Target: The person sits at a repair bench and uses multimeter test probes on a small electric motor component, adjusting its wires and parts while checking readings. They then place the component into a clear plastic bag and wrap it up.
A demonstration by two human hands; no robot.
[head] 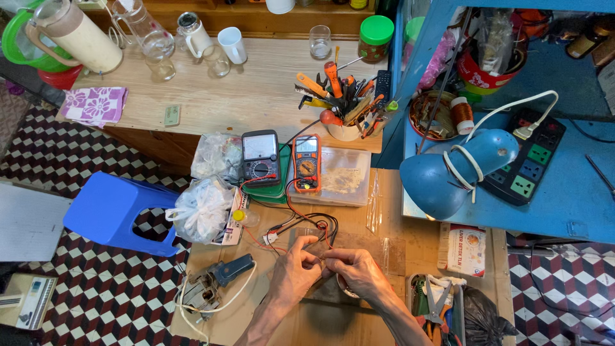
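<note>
We record the left hand and the right hand meeting fingertip to fingertip low on the worn wooden workbench. Both hands have their fingers curled in and pinched; between them we note the ends of the thin red and black test leads, though the exact item pinched is too small for us to tell. The leads loop up from the hands, across the bench, to the orange digital multimeter, which lies face up on the clear plastic compartment box. Just beside it on the left we find the black analogue meter with a white dial, resting on a green pad.

Left of the hands lies the dark blue pistol-shaped soldering tool with a white cord. Further left are the knotted clear plastic bags of small parts and, off the bench edge, the blue plastic stool on the chequered floor. Behind the meters stands the cup crowded with orange-handled screwdrivers and tools. To the right we log the blue metal desk lamp and the black multi-socket power strip on the blue shelf
</note>
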